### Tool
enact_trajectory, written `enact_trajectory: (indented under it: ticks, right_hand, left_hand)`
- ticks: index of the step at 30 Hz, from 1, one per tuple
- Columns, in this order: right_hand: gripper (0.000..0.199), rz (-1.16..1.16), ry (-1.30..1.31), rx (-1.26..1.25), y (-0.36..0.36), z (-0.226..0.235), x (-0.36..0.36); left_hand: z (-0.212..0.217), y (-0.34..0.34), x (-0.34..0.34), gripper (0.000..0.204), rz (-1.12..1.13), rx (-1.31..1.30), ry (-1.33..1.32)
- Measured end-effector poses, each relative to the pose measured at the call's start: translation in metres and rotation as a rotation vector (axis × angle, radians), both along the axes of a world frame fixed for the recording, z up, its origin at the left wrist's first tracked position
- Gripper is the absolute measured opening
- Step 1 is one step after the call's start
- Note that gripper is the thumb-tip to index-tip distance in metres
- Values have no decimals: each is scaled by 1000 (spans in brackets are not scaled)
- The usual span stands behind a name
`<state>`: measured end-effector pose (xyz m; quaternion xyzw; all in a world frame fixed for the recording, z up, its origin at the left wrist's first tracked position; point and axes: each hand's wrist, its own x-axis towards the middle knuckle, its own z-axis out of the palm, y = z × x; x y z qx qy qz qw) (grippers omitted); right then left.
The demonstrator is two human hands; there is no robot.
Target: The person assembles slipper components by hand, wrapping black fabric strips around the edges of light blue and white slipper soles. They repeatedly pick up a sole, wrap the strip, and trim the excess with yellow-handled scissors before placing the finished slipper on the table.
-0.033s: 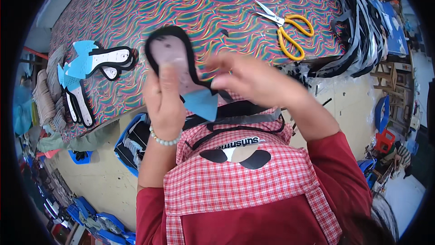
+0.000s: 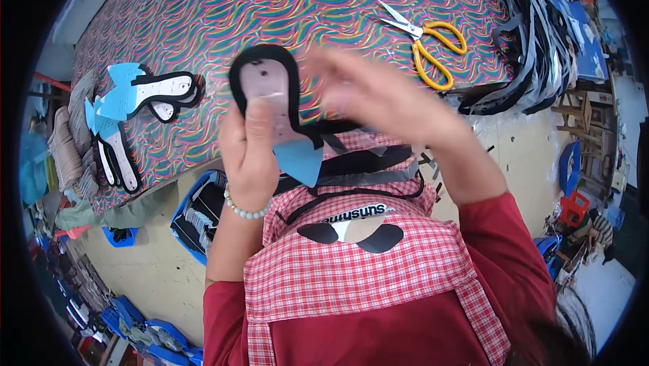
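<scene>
The left hand (image 2: pixel 251 156) holds a flat shoe-shaped piece with a black foam border, a pale pink centre and a light blue paper tail (image 2: pixel 269 95) upright above the near edge of the counter (image 2: pixel 270 7), which is covered in a cloth of wavy many-coloured stripes. The left fingers (image 2: pixel 260 122) are closed on it, the thumb pressed flat on the pink face; its long axis runs away from the body, the rounded black end farthest, the blue tail (image 2: pixel 297 159) hanging nearest the red checked apron (image 2: pixel 351 264). The right hand (image 2: pixel 378 99) is blurred just right of the piece, at its black edge; whether those fingers pinch it, I cannot tell. Yellow-handled scissors (image 2: pixel 426 41) lie farther right on the counter. A pile of similar cut-out pieces in black, white and blue (image 2: pixel 135 112) lies at the left.
</scene>
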<state>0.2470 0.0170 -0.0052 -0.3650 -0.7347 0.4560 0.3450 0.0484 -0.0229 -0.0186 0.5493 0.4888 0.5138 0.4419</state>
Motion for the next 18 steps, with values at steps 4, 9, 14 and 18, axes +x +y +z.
enact_trajectory:
  ticks: [4,9,14,18]
  right_hand:
    - [34,122,80,154,27,37,-28]
    - [25,-306,331,-99,-23,-8,-63]
    - [27,-259,92,57,-28,-28,-50]
    - [44,-174,442,-315,-31,-26,-57]
  left_hand:
    - [8,-9,15,37,7,79,-27]
    - [-3,10,9,48,100,303,231]
    - [17,26,3,70,-287,-38,-408]
    - [31,23,14,74,-377,-31,-113]
